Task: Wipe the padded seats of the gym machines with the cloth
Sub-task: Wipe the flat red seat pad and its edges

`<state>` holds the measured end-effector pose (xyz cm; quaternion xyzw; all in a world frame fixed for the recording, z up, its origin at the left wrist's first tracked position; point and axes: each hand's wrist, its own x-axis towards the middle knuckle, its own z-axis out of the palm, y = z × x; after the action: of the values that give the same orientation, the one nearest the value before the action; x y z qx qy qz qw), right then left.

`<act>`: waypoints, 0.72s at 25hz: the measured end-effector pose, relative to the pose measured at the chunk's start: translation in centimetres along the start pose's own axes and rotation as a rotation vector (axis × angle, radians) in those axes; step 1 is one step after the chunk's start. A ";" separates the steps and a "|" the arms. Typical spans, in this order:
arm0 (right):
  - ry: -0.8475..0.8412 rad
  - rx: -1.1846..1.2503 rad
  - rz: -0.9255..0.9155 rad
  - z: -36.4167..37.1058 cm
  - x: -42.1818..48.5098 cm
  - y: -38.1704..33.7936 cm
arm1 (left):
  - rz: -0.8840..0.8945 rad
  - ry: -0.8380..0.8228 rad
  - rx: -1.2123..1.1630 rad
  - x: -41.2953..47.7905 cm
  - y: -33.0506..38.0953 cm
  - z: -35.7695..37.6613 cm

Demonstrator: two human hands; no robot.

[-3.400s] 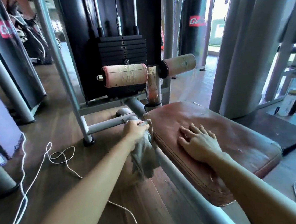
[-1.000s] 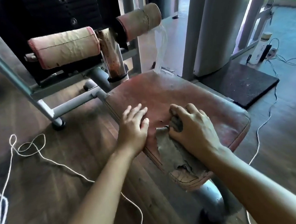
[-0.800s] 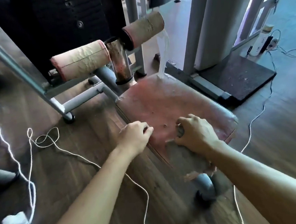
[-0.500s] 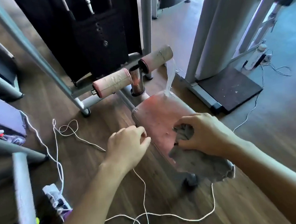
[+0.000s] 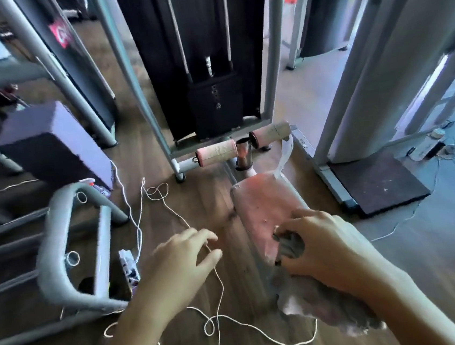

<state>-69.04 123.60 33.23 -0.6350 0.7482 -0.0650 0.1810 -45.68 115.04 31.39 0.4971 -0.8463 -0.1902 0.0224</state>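
As right hand (image 5: 321, 246) grips cloth (image 5: 291, 245), left hand (image 5: 180, 264) hovers beside seat (image 5: 260, 205) edge.

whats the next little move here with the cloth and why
Probably sweep the right hand forward along the padded seat toward the roller pads. It grips the bunched cloth over the seat's near end, while the far stretch lies bare ahead of it. The left hand hangs open over the floor, holding nothing, so it need not move.
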 end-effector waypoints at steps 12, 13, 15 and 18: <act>-0.063 0.006 -0.465 -1.4 -7.4 -4.0 | -0.428 0.360 0.018 -18.3 5.2 1.6; -0.071 0.004 -0.518 -0.9 -7.9 -5.4 | -0.475 0.389 0.024 -20.8 5.1 1.6; -0.098 0.000 -0.623 0.3 -9.5 -8.7 | -0.579 0.433 0.039 -26.3 4.6 1.8; -0.165 -0.017 -0.780 2.8 -13.4 -14.5 | -0.752 0.480 0.091 -35.2 3.9 2.1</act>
<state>-52.93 134.31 37.85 -0.8761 0.4343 -0.0714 0.1970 -31.59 147.30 36.06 0.8006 -0.5853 -0.0269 0.1256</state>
